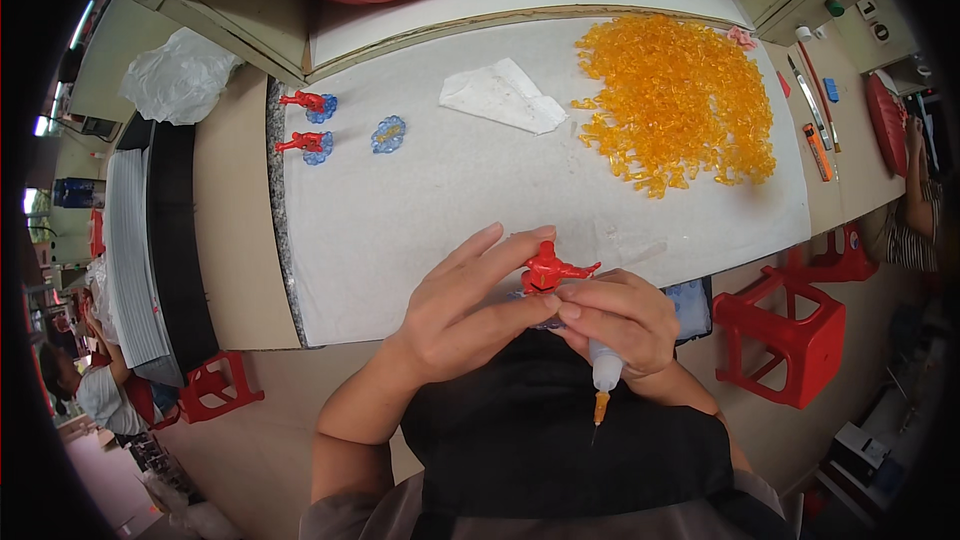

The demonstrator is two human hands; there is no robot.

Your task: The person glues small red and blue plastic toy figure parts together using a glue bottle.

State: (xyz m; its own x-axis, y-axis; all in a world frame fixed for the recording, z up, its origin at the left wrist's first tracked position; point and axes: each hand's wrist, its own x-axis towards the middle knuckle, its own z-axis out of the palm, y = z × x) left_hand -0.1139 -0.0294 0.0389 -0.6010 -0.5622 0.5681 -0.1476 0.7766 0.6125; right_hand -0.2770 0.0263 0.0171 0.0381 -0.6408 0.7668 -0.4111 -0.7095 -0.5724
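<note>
Between my two hands, over the near edge of the table, is a small red figurine (545,269) with one arm stretched out to the right. My left hand (437,312) is closed on it with thumb and fingers. A bluish translucent piece shows partly below the figurine, mostly covered by fingers. My right hand (632,318) pinches at the figurine's lower right side. That same hand also holds a white needle-tipped glue bottle (606,368), its orange tip and thin needle directed down toward my black apron.
Two red figurines on blue bases stand far left, near a lone blue base (388,135). A large pile of orange translucent pieces (680,105) covers the far right. Folded white paper (503,96) lies between. Tools (815,110), red stools (785,335) and other people are around.
</note>
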